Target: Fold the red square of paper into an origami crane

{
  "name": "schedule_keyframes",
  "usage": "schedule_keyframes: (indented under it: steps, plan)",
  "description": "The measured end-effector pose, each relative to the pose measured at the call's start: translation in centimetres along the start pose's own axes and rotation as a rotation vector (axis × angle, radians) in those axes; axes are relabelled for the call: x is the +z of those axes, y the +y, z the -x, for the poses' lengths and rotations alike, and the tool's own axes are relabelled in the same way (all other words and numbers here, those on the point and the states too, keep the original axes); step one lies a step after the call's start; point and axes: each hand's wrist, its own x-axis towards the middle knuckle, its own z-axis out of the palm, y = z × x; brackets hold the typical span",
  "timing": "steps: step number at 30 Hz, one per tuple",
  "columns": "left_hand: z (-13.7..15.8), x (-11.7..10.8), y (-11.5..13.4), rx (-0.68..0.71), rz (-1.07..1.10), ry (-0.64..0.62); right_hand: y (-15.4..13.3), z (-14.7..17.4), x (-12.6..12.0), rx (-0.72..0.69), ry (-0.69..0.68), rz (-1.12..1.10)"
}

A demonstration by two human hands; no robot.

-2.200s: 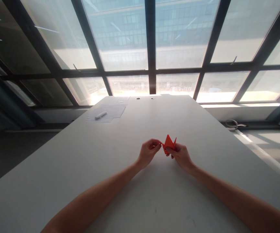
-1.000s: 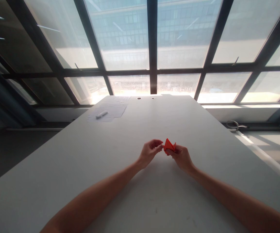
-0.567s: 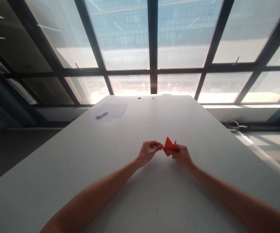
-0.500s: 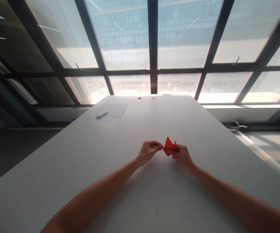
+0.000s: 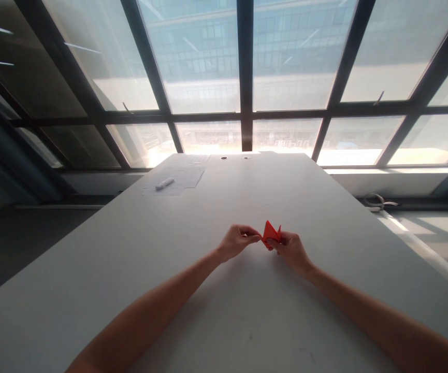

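A small red folded-paper figure [image 5: 270,231], with pointed tips like an origami crane, is held between both hands above the white table [image 5: 224,300]. My left hand [image 5: 240,241] pinches its left tip between thumb and fingers. From the other side, my right hand [image 5: 291,250] grips the lower body, thumb in front and fingers behind. One thin point stands up beside the right fingers, and a broader triangular flap rises in the middle. The fingers cover part of the lower folds.
Toward the far left of the table lie white paper sheets [image 5: 188,177] with a whitish marker-like stick [image 5: 164,184] on them. Two round holes pierce the table near its far edge. Beyond stand large dark-framed windows [image 5: 246,77]. A coiled cable [image 5: 375,200] sits off the right side.
Both hands keep their hold on the red paper figure, which has shifted only very slightly. The whole view has moved a little.
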Motion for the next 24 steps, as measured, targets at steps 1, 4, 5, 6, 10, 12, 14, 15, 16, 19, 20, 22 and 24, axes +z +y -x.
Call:
schedule_keyframes:
  steps: [1,4,5,6,10,12,14,15,16,19,20,22,24]
  plan:
    - [0.0,0.0,0.0,-0.009,-0.006,0.006,0.1,0.0,0.0,-0.006,-0.005,0.004]
    - [0.1,0.2,-0.1,-0.039,-0.018,0.02,0.4,0.0,0.0,-0.029,-0.031,0.015]
    - [0.2,0.2,-0.2,-0.042,-0.015,0.02,0.6,0.0,0.0,-0.034,-0.038,0.017]
    - [0.2,0.2,-0.1,-0.04,-0.009,0.015,0.7,0.0,0.0,-0.037,-0.045,0.017]
    - [0.3,0.2,0.3,0.003,-0.001,0.009,1.1,-0.1,-0.1,-0.01,-0.043,-0.01]
    - [0.4,0.4,0.5,0.024,-0.012,0.017,1.1,-0.1,0.0,0.006,-0.032,-0.034]
    - [0.5,0.7,0.5,0.047,-0.032,0.031,1.1,-0.1,0.0,0.008,-0.031,-0.046]
    - [0.5,0.8,0.4,0.061,-0.046,0.043,1.0,-0.1,0.0,0.005,-0.034,-0.046]
    - [0.5,1.0,0.2,0.076,-0.055,0.057,1.0,-0.1,0.0,0.002,-0.038,-0.044]
    - [0.5,1.1,-0.2,0.107,-0.06,0.086,1.1,-0.2,0.0,-0.006,-0.051,-0.041]
    - [0.5,1.1,-0.3,0.112,-0.057,0.081,1.1,-0.2,0.0,-0.007,-0.057,-0.046]
    - [0.5,1.0,-0.2,0.114,-0.048,0.068,1.1,-0.2,0.0,-0.006,-0.066,-0.062]
    - [0.5,1.1,-0.1,0.105,-0.034,0.069,1.0,-0.2,0.1,-0.004,-0.075,-0.078]
